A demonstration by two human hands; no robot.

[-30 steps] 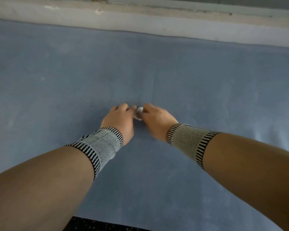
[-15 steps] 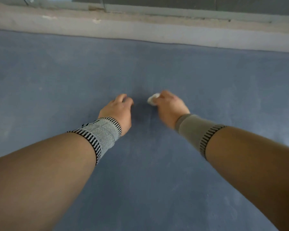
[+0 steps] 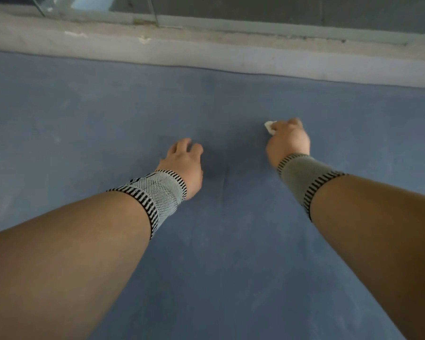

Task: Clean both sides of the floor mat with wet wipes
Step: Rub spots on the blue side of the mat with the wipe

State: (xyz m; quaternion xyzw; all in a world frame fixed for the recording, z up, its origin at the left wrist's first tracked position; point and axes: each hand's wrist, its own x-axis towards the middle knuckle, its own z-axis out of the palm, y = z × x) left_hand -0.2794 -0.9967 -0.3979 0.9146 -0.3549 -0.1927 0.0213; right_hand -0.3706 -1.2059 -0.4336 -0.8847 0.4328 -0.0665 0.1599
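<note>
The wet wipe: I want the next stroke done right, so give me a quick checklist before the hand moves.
1. Wet wipe gripped in right hand: ok.
2. Left hand on the floor mat, clear of the wipe: ok.
3. Mat lying flat: ok.
4. Wipe still damp and clean: cannot tell.
5. Far strip by the ledge already wiped: cannot tell.
6. Underside cleaned: cannot tell.

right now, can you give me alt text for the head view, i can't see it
The right hand presses a small crumpled white wet wipe onto a blue floor mat, while the left hand rests curled and empty on the mat beside it. Both wrists wear knitted striped bands, and a pale ledge runs along the mat's far edge.
</note>
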